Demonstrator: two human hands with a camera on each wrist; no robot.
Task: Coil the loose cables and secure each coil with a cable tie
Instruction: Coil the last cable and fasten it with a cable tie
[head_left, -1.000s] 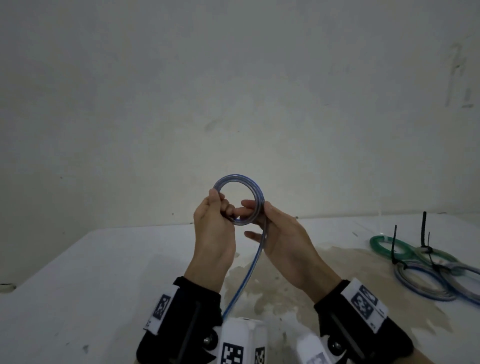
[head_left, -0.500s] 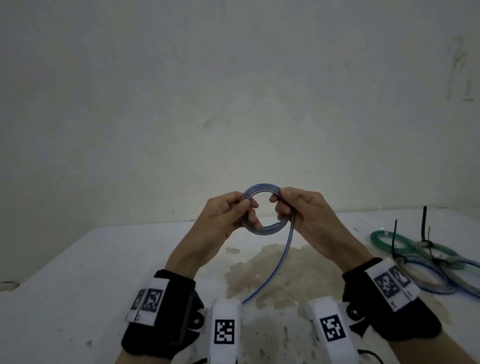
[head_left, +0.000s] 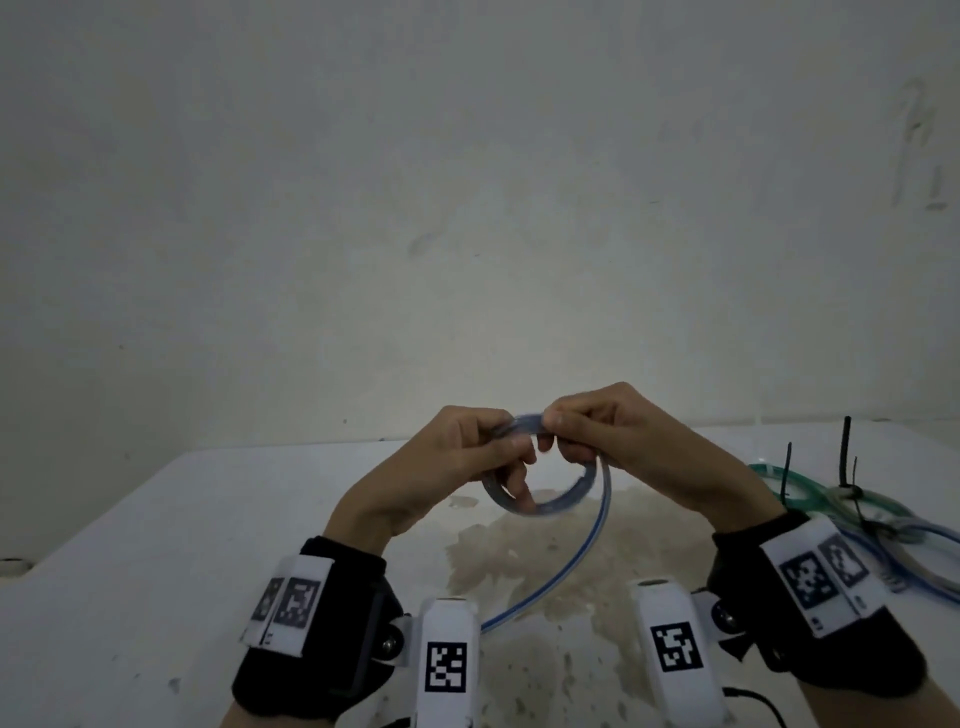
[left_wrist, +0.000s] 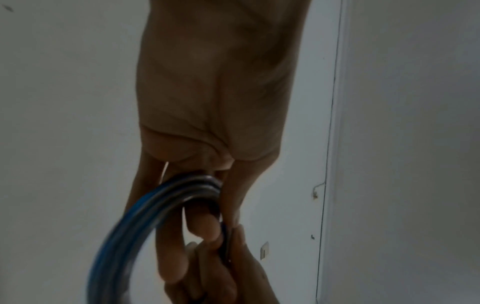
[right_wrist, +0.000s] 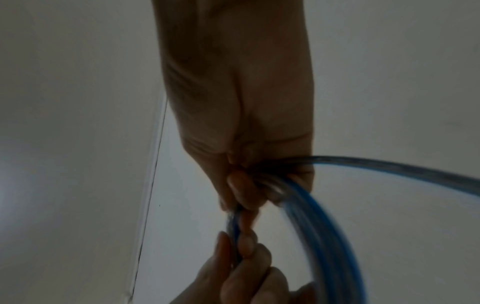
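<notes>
Both hands have dropped lower and drawn closer over the last second, and the blue cable coil (head_left: 540, 491), which stood upright and nearly face-on to the head camera, now hangs tipped, its ring seen more edge-on. The left hand (head_left: 457, 467) pinches the coil's upper left arc between thumb and curled fingers, the loops passing across its fingers (left_wrist: 202, 226) in the left wrist view. The right hand (head_left: 623, 441) grips the upper right arc, fingers curled round the bundled strands (right_wrist: 293, 185). Fingertips of the two hands touch at the top of the ring, which hangs below and between them, held in the air above the white table (head_left: 156, 545). From the right side of the coil a loose tail (head_left: 576, 566) runs down and to the left, toward the person, ending out of sight behind the wrist cameras. At the table's right edge lie finished coils (head_left: 810, 499), green and bluish, with black cable ties (head_left: 847, 447) standing up from them, well apart from the hands.
</notes>
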